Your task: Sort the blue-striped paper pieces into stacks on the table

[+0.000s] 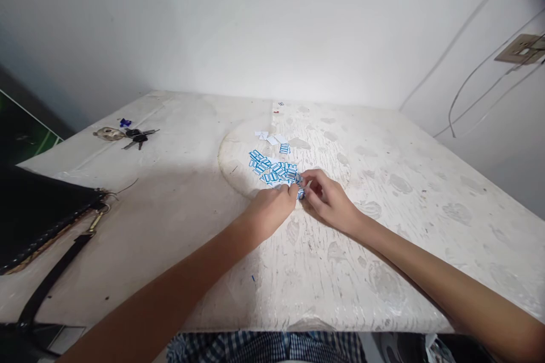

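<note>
A loose heap of small white paper slips with blue printed borders [275, 171] lies on the table in front of me. My left hand [275, 208] is at the near edge of the heap, its fingers closed in a pinch. Close to its right, my right hand [331, 199] is closed too, with thumb and forefinger at a blue-edged paper slip [301, 194] between the two hands. The fingers partly hide this slip. Just beyond the heap are several blank white slips [272, 139] and a small group of blue-striped slips [285, 148].
The table [383, 272] has a worn, pale plastic cover. Keys [137, 136] and a blue scrap [125, 123] lie at the far left, near a black bag [46, 215] with a strap. Cables hang by a wall socket [519, 49] on the right.
</note>
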Demonstrator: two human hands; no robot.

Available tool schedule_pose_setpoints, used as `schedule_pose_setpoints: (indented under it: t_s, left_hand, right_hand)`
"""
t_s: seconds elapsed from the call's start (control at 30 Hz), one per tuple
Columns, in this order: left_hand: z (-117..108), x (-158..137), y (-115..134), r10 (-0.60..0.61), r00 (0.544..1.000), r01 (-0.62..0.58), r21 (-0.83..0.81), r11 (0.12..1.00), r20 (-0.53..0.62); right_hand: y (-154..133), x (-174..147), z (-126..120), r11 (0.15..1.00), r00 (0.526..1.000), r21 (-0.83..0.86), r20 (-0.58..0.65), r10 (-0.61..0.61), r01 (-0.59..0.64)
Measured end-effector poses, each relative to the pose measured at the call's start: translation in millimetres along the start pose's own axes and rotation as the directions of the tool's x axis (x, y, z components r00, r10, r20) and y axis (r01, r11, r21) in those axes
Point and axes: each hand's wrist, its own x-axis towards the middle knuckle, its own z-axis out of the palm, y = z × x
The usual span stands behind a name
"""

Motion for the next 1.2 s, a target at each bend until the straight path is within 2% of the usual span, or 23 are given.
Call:
schedule_pose_setpoints:
  t_s: [0.07,0.13,0.27,0.4,0.5,0.6,0.67,0.73,0.8,0.97,1.07,1.2]
  left_hand:
    - [-0.5,-1.5,3.0,0.028,1.000,-0.028,0.006,1.000,-0.010]
    - [-0.4,-5.0,8.2,0.074,0.997,-0.075,-0.008,0.997,-0.033]
    - [-0.3,-15.6,24.0,0.200,0.975,-0.209,-0.082,0.975,-0.101]
    - [-2.0,-22.0,33.6,0.290,0.948,-0.305,-0.115,0.945,-0.130]
    - [-1.6,-21.8,32.0,0.289,0.947,-0.305,-0.107,0.946,-0.143]
    - [1.7,-20.3,28.5,0.288,0.946,-0.305,-0.108,0.946,-0.149]
    - [3.8,-19.8,27.4,0.291,0.943,-0.310,-0.111,0.944,-0.159]
    - [4.2,-19.7,27.6,0.292,0.943,-0.312,-0.117,0.943,-0.158]
    - [3.0,-19.8,28.2,0.294,0.945,-0.312,-0.128,0.941,-0.142]
    - [-1.3,-20.3,28.5,0.291,0.948,-0.308,-0.134,0.942,-0.131]
    - [-2.7,-20.4,28.3,0.292,0.949,-0.307,-0.128,0.943,-0.123]
    - [-1.6,-20.1,28.9,0.286,0.952,-0.300,-0.138,0.944,-0.110]
  right_hand:
    - [3.7,3.1,-2.7,0.998,0.997,-0.056,-0.077,0.019,-0.023]
    - [9.4,7.4,-5.0,0.994,0.996,-0.105,-0.093,-0.010,0.000]
    - [20.8,21.0,-4.1,0.983,0.995,-0.148,0.017,-0.103,0.105]
    - [22.9,45.3,0.2,0.967,0.983,-0.211,0.146,-0.113,0.143]
    - [14.9,68.4,-0.3,0.944,0.952,-0.303,0.305,-0.035,0.132]
    - [2.3,88.8,-3.4,0.916,0.910,-0.390,0.407,0.077,0.096]
    - [-5.2,98.5,-5.5,0.919,0.869,-0.392,0.469,0.159,0.043]
    - [-10.2,104.9,-6.9,0.922,0.828,-0.387,0.506,0.242,-0.034]
    - [-12.6,108.2,-7.3,0.906,0.813,-0.414,0.495,0.306,-0.089]
    - [-11.5,107.5,-5.0,0.913,0.813,-0.384,0.483,0.325,-0.137]
    - [-8.8,103.3,-3.5,0.937,0.846,-0.289,0.432,0.312,-0.198]
    - [-0.8,95.5,-5.9,0.965,0.889,-0.160,0.382,0.253,-0.206]
